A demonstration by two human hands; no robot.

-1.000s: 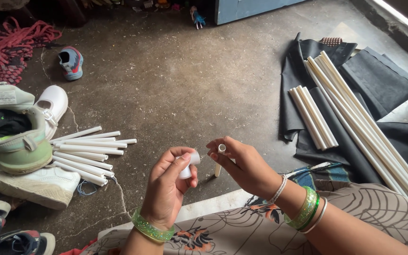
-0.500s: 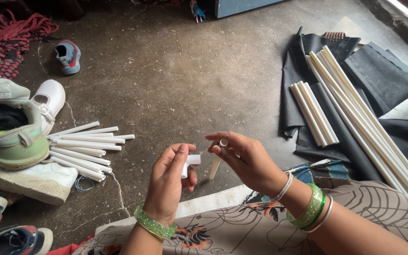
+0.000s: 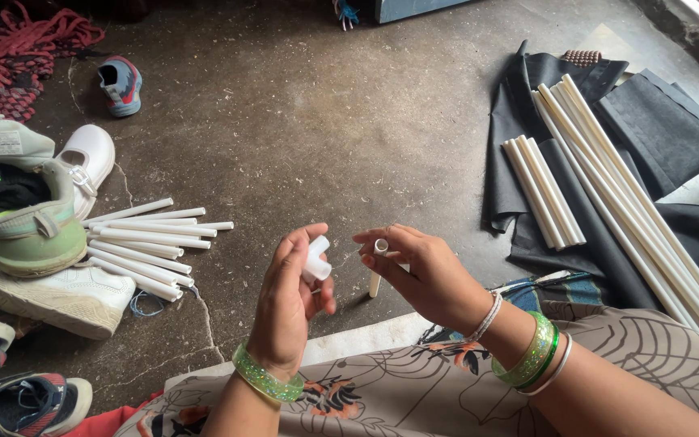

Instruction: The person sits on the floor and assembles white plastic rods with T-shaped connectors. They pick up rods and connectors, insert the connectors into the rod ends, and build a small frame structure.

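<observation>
Head view: the left hand point(image 3: 289, 303) pinches a small white plastic fitting point(image 3: 315, 259) between thumb and fingers point(image 3: 305, 243). The right hand point(image 3: 426, 275) has its fingers closed on a short white tube point(image 3: 378, 263), held upright with its open end just right of the fitting. Risk: a loose pinch could let either piece drop to the concrete floor point(image 3: 325, 121). Left of the fingers lie cut tubes point(image 3: 143, 243) beside a sneaker with a white rectangular tongue label point(image 3: 3, 142).

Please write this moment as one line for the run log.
left hand: holds white connector piece | right hand: holds short white tube upright | apart, not joined | floor: short white tubes at left
</observation>
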